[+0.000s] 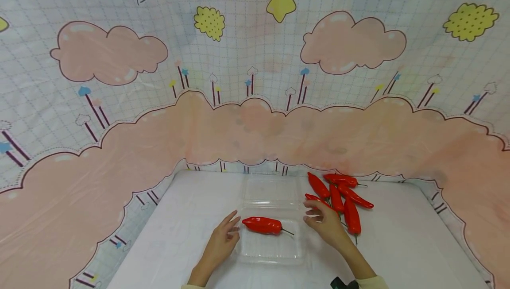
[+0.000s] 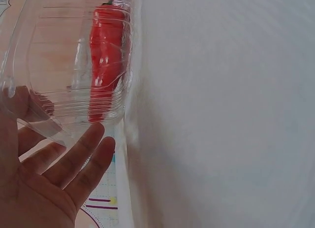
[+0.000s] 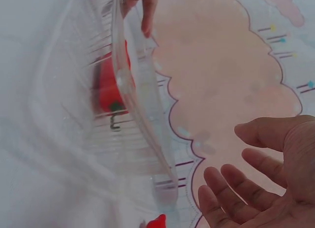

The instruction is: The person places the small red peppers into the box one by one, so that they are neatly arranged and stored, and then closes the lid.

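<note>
A clear plastic clamshell box [image 1: 271, 253] lies with its lid [image 1: 271, 191] folded back. One red chili pepper [image 1: 262, 225] rests crosswise in its base, stem to the right. My left hand [image 1: 220, 241] is at the box's left edge, fingers loosely spread; in the left wrist view the fingertips [image 2: 101, 134] are by the box's end, though contact is hard to tell. To the right of the box, my right hand [image 1: 327, 226] has relaxed, parted fingers and holds nothing. It partly covers a pepper of the pile. In the right wrist view its fingers [image 3: 231, 188] show apart from the box.
Several red chili peppers [image 1: 352, 216] lie in a loose pile right of the box, stems pointing various ways. A white tabletop [image 1: 175, 222] lies beneath everything. Behind it stands a patterned cloth backdrop [image 1: 259, 134]. A dark object [image 1: 343, 283] shows by the right sleeve.
</note>
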Demonstrator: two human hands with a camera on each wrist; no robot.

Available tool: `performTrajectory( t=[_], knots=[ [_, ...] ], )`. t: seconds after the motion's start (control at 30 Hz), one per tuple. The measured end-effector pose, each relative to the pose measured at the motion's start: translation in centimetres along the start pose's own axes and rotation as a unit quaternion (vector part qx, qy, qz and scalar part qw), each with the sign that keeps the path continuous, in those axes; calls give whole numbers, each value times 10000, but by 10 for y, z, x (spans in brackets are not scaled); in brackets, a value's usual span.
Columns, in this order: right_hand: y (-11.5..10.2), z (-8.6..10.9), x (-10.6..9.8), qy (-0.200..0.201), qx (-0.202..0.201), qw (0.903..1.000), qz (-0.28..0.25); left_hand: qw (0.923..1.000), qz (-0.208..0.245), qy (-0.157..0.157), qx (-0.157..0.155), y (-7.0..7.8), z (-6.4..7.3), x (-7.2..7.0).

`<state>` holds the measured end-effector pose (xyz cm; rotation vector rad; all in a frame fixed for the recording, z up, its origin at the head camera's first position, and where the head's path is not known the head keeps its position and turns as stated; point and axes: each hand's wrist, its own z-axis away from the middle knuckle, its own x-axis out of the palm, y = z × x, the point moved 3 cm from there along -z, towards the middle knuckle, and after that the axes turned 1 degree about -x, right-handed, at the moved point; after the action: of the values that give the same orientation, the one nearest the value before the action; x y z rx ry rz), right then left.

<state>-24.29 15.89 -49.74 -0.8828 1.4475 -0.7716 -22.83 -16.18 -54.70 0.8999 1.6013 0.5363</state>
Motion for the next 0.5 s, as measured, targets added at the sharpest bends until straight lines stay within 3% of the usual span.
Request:
performTrajectory(
  t=[0.5],
  knots=[
    [22, 3, -15, 169, 190, 9994, 238, 9999, 108, -7, 3, -1, 0, 0]
  ],
)
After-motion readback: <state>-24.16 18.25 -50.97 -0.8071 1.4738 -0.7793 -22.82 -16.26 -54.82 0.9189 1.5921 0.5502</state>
